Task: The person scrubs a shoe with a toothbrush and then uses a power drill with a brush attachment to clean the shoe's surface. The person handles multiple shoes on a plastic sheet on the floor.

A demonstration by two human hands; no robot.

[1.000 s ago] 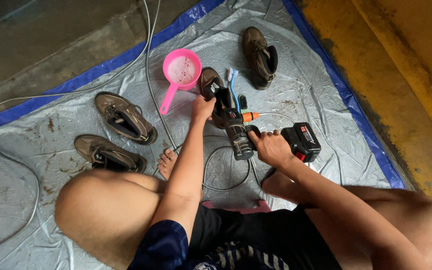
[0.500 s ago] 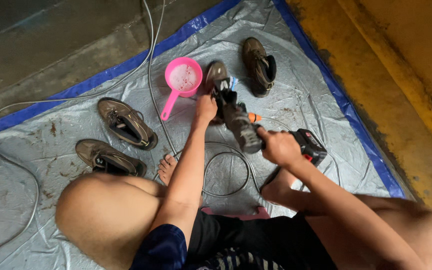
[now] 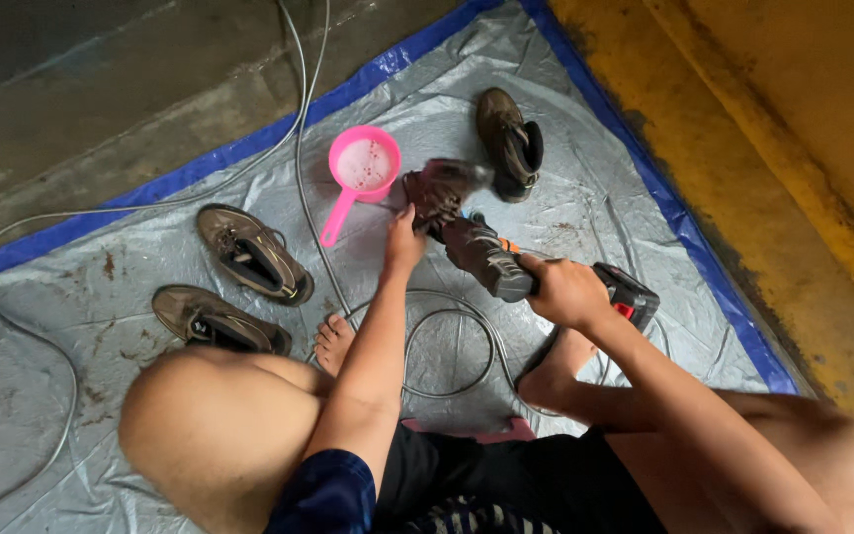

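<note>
Fingers of our right hand (image 3: pixel 567 290) wrap tight around the handle of a dark cordless power tool (image 3: pixel 546 272), whose red and black battery end sticks out past the wrist. Our right forearm comes up from the bent knee at lower right, wrist angled toward the left. Our left arm stretches straight forward between both knees, and the left hand (image 3: pixel 404 242) grips the near edge of a muddy brown shoe (image 3: pixel 439 193), fingers curled onto it; the shoe looks blurred. The tool's front end meets that shoe, just beyond the left hand.

We sit on a grey plastic sheet (image 3: pixel 71 396) with a blue border. A thin grey hose (image 3: pixel 447 341) loops on the sheet between our bare feet, crossing the space under both arms. To the left lie two more brown shoes (image 3: pixel 249 252) side by side. Just beyond the held shoe stands a pink scoop (image 3: pixel 360 173) with foamy water. Farther right, a fourth shoe (image 3: pixel 509 143) lies on its side.
</note>
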